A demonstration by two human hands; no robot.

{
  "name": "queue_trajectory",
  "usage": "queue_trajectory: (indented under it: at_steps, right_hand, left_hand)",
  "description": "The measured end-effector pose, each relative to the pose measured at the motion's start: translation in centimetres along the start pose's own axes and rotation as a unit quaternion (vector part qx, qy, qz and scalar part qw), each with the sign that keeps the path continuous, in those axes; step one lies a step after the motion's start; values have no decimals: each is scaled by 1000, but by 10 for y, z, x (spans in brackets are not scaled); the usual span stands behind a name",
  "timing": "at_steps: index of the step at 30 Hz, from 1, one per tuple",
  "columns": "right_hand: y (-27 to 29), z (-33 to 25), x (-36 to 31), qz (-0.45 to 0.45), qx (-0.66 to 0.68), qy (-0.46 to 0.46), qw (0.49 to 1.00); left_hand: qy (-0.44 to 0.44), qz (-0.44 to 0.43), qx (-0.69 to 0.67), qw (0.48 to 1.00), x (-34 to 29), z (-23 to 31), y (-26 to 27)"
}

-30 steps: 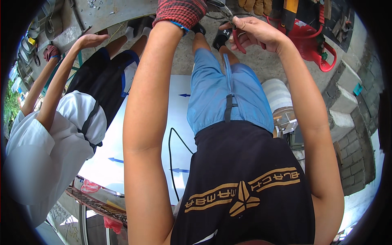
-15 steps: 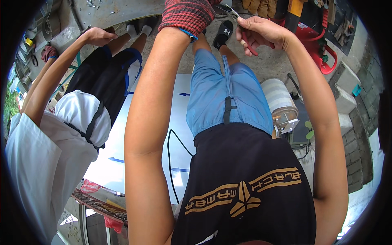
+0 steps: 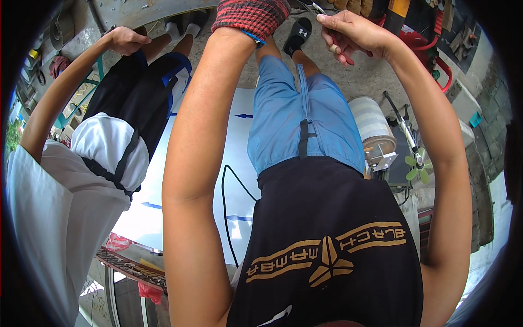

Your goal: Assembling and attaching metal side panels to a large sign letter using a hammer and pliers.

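Note:
My left hand [image 3: 251,17] wears a red-and-black knitted glove with a blue cuff. It is at the top edge, where its fingers are cut off, so whether it holds anything cannot be seen. To its right my bare right hand [image 3: 354,37] is closed round a pliers-like tool [image 3: 314,7] with red handles. The tool's metal end points toward the gloved hand, and its tip runs close to the upper edge. Most of the handles are hidden by my palm and fingers. A grey metal surface [image 3: 158,6] spans the top left, beyond both hands.
A person in a white cap [image 3: 109,144] works on my left, one hand [image 3: 128,41] near the grey surface. Behind me lies a white panel [image 3: 144,188] with blue arrows. On the right are a striped drum [image 3: 370,122], red equipment [image 3: 417,43] and concrete blocks [image 3: 466,103].
My right hand has moved slightly right and up, its tool going partly out of the picture. The other person's right hand is slightly lower and further left. The view has shifted a little.

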State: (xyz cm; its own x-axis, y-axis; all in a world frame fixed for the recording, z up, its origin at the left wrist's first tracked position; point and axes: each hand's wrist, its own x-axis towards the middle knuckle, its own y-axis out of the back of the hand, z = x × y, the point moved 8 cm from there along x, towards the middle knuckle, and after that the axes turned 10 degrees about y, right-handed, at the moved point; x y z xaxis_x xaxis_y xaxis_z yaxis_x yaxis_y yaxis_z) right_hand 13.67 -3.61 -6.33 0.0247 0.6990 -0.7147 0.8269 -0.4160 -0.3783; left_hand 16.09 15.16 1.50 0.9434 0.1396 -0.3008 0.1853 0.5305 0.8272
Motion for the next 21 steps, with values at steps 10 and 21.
queue_trajectory:
  at_steps: [10,21]
  right_hand:
    - [-1,6,-3,-15,20,5,1000]
    - [-11,-18,-32,-49,96,31,994]
  left_hand:
    - [-18,6,27,999,0,1,-6]
    - [-33,32,-14,999,0,-2,-7]
